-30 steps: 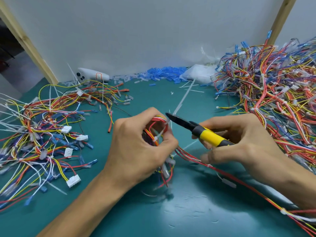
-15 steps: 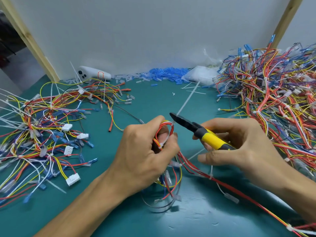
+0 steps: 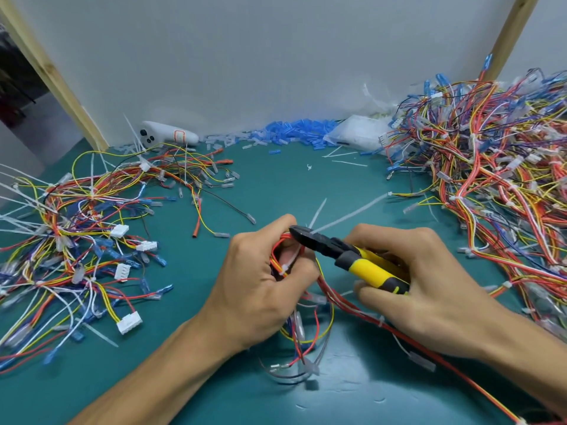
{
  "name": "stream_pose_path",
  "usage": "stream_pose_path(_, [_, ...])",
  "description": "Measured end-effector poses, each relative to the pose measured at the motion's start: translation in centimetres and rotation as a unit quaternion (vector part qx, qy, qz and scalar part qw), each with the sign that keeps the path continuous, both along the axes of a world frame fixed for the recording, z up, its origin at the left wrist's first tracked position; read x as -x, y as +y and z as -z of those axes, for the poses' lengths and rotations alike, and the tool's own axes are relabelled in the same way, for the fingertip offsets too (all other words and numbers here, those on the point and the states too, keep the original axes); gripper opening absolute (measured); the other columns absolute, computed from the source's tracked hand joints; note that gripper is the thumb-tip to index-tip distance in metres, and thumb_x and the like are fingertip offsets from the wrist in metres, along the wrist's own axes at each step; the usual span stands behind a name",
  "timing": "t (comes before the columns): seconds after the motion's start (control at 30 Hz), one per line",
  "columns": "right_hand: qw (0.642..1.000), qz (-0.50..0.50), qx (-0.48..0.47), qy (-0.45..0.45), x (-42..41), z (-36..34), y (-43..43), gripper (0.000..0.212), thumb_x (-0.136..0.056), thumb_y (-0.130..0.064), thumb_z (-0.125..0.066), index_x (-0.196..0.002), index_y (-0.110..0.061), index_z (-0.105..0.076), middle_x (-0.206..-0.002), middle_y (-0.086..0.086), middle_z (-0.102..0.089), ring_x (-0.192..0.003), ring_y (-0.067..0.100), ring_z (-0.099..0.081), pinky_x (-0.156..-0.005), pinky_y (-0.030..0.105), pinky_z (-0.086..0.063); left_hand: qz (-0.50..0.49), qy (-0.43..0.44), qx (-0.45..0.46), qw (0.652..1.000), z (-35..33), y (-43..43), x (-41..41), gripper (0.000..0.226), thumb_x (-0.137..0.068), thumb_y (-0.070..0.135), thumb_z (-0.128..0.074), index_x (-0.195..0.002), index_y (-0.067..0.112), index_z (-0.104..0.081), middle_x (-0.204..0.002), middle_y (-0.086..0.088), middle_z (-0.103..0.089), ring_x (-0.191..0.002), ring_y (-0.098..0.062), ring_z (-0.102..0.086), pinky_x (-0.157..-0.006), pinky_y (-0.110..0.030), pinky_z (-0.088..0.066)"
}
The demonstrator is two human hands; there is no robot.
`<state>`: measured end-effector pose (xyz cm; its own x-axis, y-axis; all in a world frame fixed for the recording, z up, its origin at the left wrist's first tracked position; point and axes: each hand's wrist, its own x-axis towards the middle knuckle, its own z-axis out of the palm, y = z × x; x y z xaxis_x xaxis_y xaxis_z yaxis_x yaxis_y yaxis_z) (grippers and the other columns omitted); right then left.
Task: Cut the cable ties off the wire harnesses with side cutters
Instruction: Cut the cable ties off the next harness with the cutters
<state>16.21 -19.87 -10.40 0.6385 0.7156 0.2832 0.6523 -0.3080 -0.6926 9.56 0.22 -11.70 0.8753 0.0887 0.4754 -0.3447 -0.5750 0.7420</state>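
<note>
My left hand [image 3: 254,289] grips a looped red, orange and yellow wire harness [image 3: 310,329] above the teal mat. A white cable tie [image 3: 287,265] wraps the bundle between my thumb and fingers. My right hand [image 3: 426,286] holds the side cutters [image 3: 346,256], black jaws and yellow-black handles, pointing left. The jaw tips sit at the top of the loop by my left index finger. Whether the jaws bite a tie is hidden. The harness trails off to the lower right under my right wrist.
A tangled pile of harnesses [image 3: 491,185] fills the right side. Another spread of wires with white connectors [image 3: 76,240] lies on the left. Cut ties [image 3: 349,214], blue terminal sleeves [image 3: 294,133], a plastic bag [image 3: 359,134] and a white controller [image 3: 167,136] lie along the back wall.
The cutter jaws have moved left and down onto the top of the loop in my left hand. My left hand has turned the bundle a little.
</note>
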Motion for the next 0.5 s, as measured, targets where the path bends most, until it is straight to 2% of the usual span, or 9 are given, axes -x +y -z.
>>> stream_pose_path(0.13, [1.0, 0.017, -0.005, 0.001, 0.33, 0.1, 0.2, 0.014, -0.069, -0.017, -0.062, -0.077, -0.016, -0.05, -0.064, 0.005, -0.033, -0.059, 0.01, -0.025, -0.051, 0.027, -0.023, 0.006, 0.002, 0.01, 1.0, 0.06, -0.02, -0.07, 0.035, -0.091, 0.016, -0.063, -0.067, 0.008, -0.038, -0.061, -0.003, -0.031, -0.056, -0.015, -0.027, -0.052, -0.021, -0.026])
stream_pose_path(0.2, [1.0, 0.022, -0.009, -0.001, 0.39, 0.1, 0.32, 0.013, -0.069, -0.016, -0.061, -0.076, -0.017, -0.05, -0.064, 0.005, -0.033, -0.059, 0.01, -0.025, -0.051, 0.026, -0.023, 0.011, -0.001, 0.014, 1.0, 0.13, -0.01, -0.05, 0.035, -0.091, 0.025, -0.06, -0.069, 0.005, -0.042, -0.06, 0.001, -0.03, -0.056, -0.011, -0.027, -0.052, -0.02, -0.026])
stream_pose_path(0.27, [1.0, 0.024, -0.01, -0.01, 0.31, 0.12, 0.37, 0.015, -0.068, -0.015, -0.061, -0.076, -0.021, -0.051, -0.063, 0.005, -0.034, -0.059, 0.015, -0.026, -0.051, 0.026, -0.023, 0.014, -0.007, 0.018, 1.0, 0.19, -0.04, 0.0, 0.036, -0.091, 0.028, -0.058, -0.069, 0.003, -0.043, -0.06, 0.008, -0.03, -0.056, -0.007, -0.027, -0.052, -0.018, -0.027])
stream_pose_path(0.33, [0.999, 0.022, -0.004, -0.027, 0.09, 0.04, 0.33, 0.017, -0.067, -0.014, -0.062, -0.079, -0.023, -0.053, -0.064, 0.003, -0.036, -0.06, 0.016, -0.028, -0.052, 0.026, -0.025, 0.015, -0.014, 0.02, 1.0, 0.16, -0.14, 0.07, 0.037, -0.091, 0.028, -0.058, -0.068, 0.004, -0.042, -0.06, 0.006, -0.03, -0.055, -0.008, -0.027, -0.052, -0.019, -0.027])
stream_pose_path(0.4, [0.999, 0.014, 0.002, -0.034, -0.09, -0.21, 0.22, 0.022, -0.066, -0.015, -0.062, -0.086, -0.025, -0.057, -0.068, -0.004, -0.041, -0.062, 0.014, -0.034, -0.053, 0.025, -0.031, 0.012, -0.019, 0.02, 1.0, 0.11, -0.17, 0.09, 0.038, -0.09, 0.028, -0.058, -0.068, 0.003, -0.041, -0.059, 0.0, -0.03, -0.055, -0.012, -0.027, -0.052, -0.02, -0.026])
stream_pose_path(0.5, [1.0, -0.007, 0.003, -0.025, -0.17, -0.65, 0.04, 0.038, -0.065, -0.016, -0.063, -0.1, -0.028, -0.064, -0.082, -0.007, -0.056, -0.074, 0.019, -0.05, -0.064, 0.033, -0.045, 0.014, -0.022, 0.02, 0.999, 0.13, -0.1, 0.06, 0.036, -0.088, 0.027, -0.058, -0.067, 0.005, -0.039, -0.06, 0.007, -0.028, -0.056, -0.008, -0.025, -0.053, -0.018, -0.025])
